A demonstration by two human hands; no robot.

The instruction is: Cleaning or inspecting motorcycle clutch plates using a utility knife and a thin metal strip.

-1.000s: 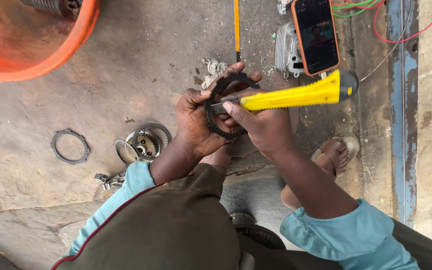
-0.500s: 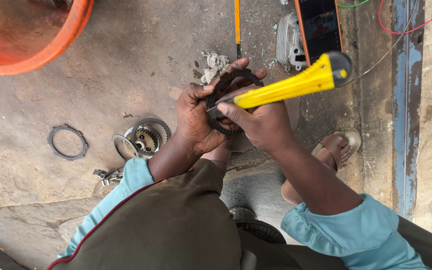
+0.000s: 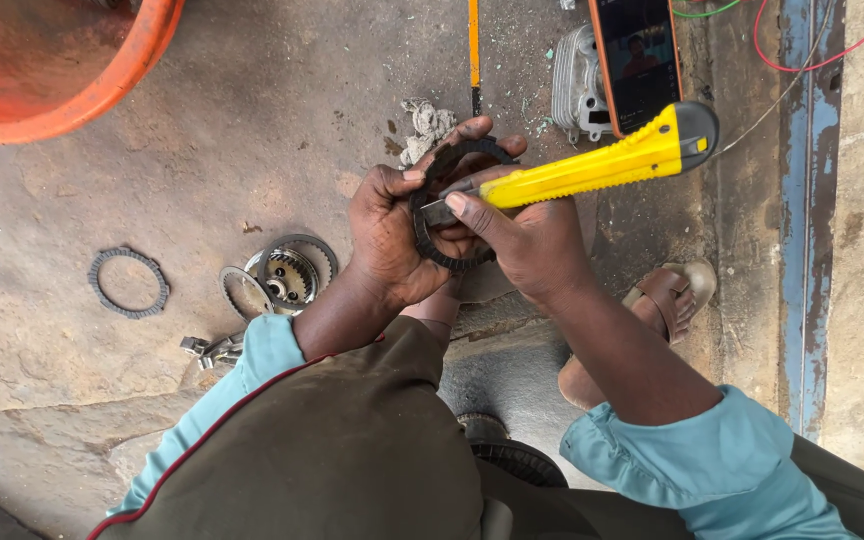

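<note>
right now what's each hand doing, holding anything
Left hand: closed on the dark toothed ring.
Right hand: closed on the yellow utility knife, blade end at the ring.

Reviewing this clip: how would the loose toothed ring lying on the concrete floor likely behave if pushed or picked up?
The toothed ring lies flat, so it would probably slide or scrape rather than roll. It looks thin and open in the middle, so likely light, yet stiff if metal. Its notched rim should give fingers grip, though being so flat on the concrete floor may make it hard to lift.
</note>
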